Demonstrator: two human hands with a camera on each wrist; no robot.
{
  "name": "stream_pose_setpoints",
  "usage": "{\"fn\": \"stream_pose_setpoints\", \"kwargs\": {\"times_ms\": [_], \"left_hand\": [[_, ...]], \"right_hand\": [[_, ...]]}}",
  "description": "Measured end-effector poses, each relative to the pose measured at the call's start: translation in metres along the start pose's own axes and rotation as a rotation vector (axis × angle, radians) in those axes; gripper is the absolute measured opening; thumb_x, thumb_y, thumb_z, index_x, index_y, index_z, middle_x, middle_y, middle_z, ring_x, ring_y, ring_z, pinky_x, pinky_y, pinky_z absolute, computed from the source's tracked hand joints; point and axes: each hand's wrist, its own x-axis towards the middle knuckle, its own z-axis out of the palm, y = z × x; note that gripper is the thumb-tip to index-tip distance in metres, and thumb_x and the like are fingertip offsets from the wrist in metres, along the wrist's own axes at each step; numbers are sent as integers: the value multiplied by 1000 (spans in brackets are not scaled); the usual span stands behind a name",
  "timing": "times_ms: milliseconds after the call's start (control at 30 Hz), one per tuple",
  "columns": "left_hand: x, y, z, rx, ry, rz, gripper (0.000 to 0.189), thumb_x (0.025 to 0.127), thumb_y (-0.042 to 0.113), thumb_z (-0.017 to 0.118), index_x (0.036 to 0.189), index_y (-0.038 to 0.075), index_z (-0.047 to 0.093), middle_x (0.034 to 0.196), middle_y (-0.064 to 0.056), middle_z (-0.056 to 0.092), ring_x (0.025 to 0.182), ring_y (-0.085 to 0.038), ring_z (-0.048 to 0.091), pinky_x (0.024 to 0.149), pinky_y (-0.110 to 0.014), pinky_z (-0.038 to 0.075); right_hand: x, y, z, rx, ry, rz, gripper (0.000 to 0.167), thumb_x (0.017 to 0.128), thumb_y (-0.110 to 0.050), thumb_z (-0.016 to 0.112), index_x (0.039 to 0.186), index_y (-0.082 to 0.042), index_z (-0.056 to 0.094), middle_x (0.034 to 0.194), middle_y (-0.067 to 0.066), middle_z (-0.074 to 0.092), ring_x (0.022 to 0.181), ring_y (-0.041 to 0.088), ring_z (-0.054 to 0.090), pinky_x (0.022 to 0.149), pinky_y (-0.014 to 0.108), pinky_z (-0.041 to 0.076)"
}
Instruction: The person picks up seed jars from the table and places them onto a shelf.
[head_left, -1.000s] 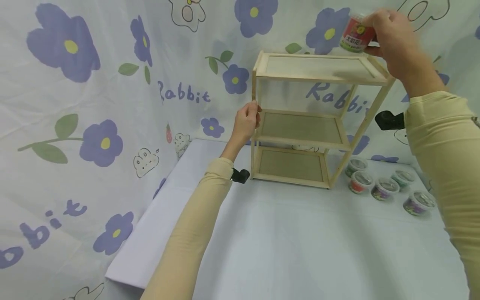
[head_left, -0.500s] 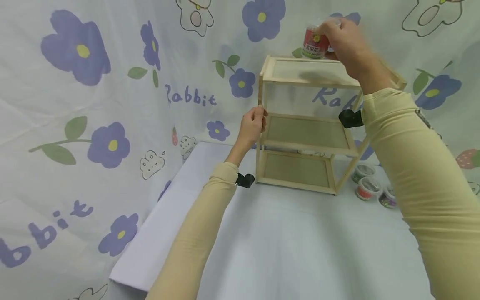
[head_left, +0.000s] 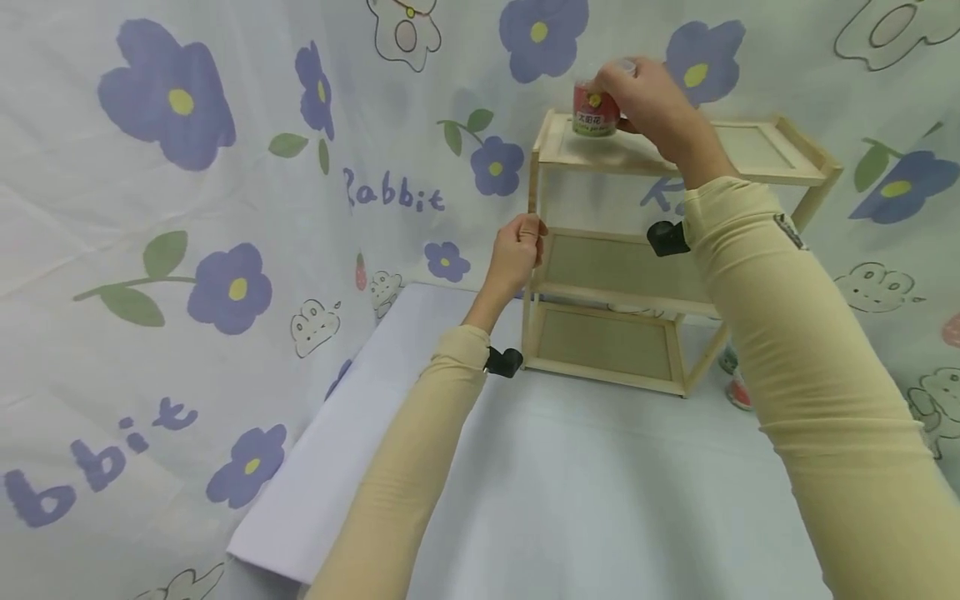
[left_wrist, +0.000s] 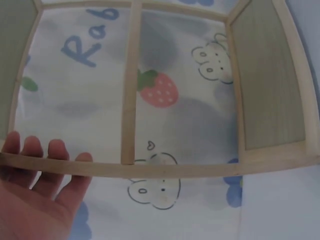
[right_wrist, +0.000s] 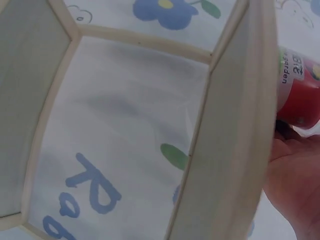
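A three-tier wooden shelf rack [head_left: 606, 340] stands on the white-covered table. My left hand [head_left: 517, 243] grips its left front post; in the left wrist view the fingers [left_wrist: 57, 149] curl over the wood. Over the left end of the top tier, my right hand [head_left: 654, 102] holds a small tub [head_left: 592, 115] with a red and green label and a clear top. The tub is upright; whether its base touches the board I cannot tell. The right wrist view shows only part of the tub [right_wrist: 301, 102] and hand [right_wrist: 296, 175], beyond the top board's edge.
To the right of the rack, a red tub [head_left: 739, 392] and a greenish one [head_left: 727, 360] are mostly hidden by my right sleeve [head_left: 810, 333]. A flower-patterned curtain [head_left: 405, 125] hangs behind and left of the table [head_left: 570, 483].
My right hand has carried the tub leftward from the right end of the rack and lowered it toward the top tier's left end. The left hand keeps its grip on the post.
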Motion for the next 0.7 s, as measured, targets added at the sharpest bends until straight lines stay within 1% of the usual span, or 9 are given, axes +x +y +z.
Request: {"fn": "stream_pose_setpoints", "kwargs": {"times_ms": [67,133,200,333,567,633,700], "left_hand": [[0,-1,1,5,12,3,43,109,35,35,93,3,59,69,-2,50,56,-12,49,57,-25,47],[0,-1,2,18,22,13,43,109,34,35,93,2,59,68,-2,50,56,-14,49,56,-25,47],[0,-2,2,26,26,13,43,109,34,35,94,2,60,68,-2,50,56,-14,49,56,-25,47],[-1,0,4,36,26,15,43,109,34,35,94,3,59,68,-2,50,57,-15,50,56,-24,47],[-2,3,4,39,28,10,43,109,35,34,95,3,59,69,-3,49,58,-16,50,57,-24,46],[-2,2,3,40,28,6,43,109,35,34,95,3,59,69,-3,49,58,-15,50,58,-24,46],[-3,2,3,46,25,5,44,109,36,33,95,3,59,69,-3,49,57,-13,49,58,-24,46]], "right_hand": [[1,2,2,-12,-16,10,30,97,-39,49,109,-12,54,114,-3,51,109,12,47,109,36,39],[2,5,4,-20,-35,18,33,97,-40,49,115,-13,54,120,-1,51,114,13,47,110,35,39],[3,8,4,-26,-47,21,35,97,-41,49,118,-13,54,123,-1,51,115,14,47,108,35,39],[4,13,0,-11,-66,21,32,96,-39,49,114,-14,54,120,-2,51,111,13,47,103,35,40],[4,13,1,6,-95,35,32,96,-40,50,114,-13,52,115,-4,49,109,12,47,106,32,41],[4,13,1,22,-109,42,35,96,-40,51,118,-13,50,117,-3,49,111,12,47,107,32,40],[3,13,2,44,-122,54,42,95,-41,51,124,-11,47,123,-2,48,117,14,46,110,31,38]]}}
